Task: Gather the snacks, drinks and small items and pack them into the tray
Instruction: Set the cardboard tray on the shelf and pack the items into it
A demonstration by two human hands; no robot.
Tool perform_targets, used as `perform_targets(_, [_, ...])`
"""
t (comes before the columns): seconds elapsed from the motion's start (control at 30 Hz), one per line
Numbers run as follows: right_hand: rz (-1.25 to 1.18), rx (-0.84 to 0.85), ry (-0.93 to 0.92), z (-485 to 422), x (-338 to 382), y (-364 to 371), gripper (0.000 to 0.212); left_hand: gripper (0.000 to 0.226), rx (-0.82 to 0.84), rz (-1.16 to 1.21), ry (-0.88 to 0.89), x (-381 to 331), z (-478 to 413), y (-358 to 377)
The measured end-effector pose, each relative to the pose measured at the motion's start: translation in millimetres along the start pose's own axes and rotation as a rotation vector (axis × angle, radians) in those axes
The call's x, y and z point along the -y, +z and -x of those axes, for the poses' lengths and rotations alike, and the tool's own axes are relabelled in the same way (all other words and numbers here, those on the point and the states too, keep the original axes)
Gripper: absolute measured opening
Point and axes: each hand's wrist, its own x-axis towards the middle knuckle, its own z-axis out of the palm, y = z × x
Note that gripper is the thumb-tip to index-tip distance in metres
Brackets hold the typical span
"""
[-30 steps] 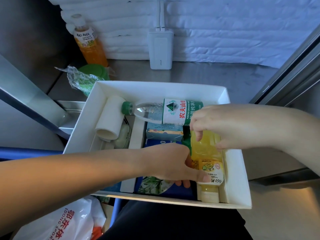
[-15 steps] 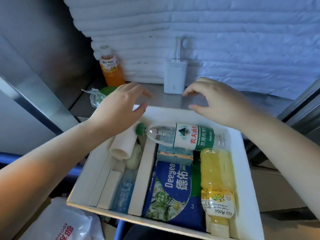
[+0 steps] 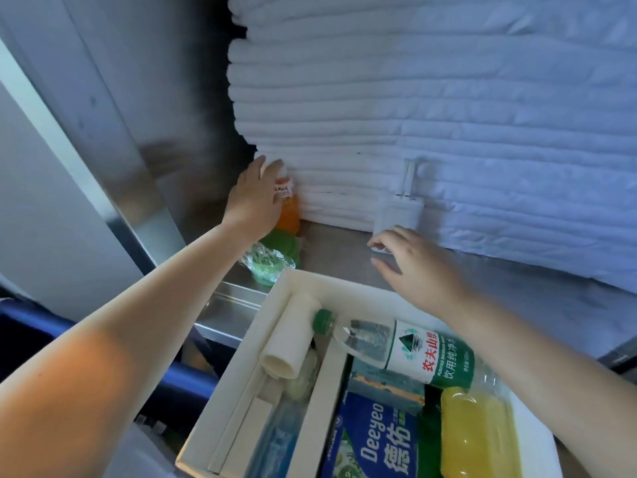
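Two hands over one grey metal surface (image 3: pixel 339 251), set in a corner: a brushed steel wall panel (image 3: pixel 148 108) at left, stacked white folded cloth (image 3: pixel 396 98) along the back. The left hand (image 3: pixel 256 198) curls its fingers round the top of an orange drink bottle (image 3: pixel 290 212) standing upright in the corner against the cloth. A green item in clear wrap (image 3: pixel 274 258) lies just in front of it. The right hand (image 3: pixel 418 269) is spread and relaxed, holding nothing, close to a white charger (image 3: pixel 400 213); contact cannot be told. The white tray (image 3: pixel 303 282), at the near edge, holds a paper roll (image 3: pixel 293 336), a water bottle (image 3: pixel 410 353), a yellow drink bottle (image 3: pixel 479 429) and a blue Deeyeo pack (image 3: pixel 374 439).
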Motion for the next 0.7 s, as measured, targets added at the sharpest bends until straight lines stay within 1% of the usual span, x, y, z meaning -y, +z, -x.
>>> perform_targets(0.07, [-0.002,0.001,-0.01,0,0,1,0.022,0.056,0.055,0.018,0.009,3,-10,4])
perform_targets(0.13, [0.001,-0.005,-0.012,0,-1,2,0.021,0.053,0.069,0.066,0.025,3,-16,7])
perform_targets(0.33, [-0.014,0.009,0.002,-1,-4,5,0.02,0.034,-0.07,0.121,0.051,-5,-17,9])
perform_targets(0.5, [-0.022,0.012,0.004,-1,-3,3,0.02,0.031,-0.084,0.164,0.126,-12,-12,4])
perform_targets(0.63, [-0.045,0.001,-0.006,-1,-3,1,0.021,0.027,-0.155,0.309,0.131,-23,-5,-10])
perform_targets(0.7, [-0.069,-0.025,-0.008,0,-2,0,0.022,0.025,-0.164,0.395,0.152,-33,0,-22])
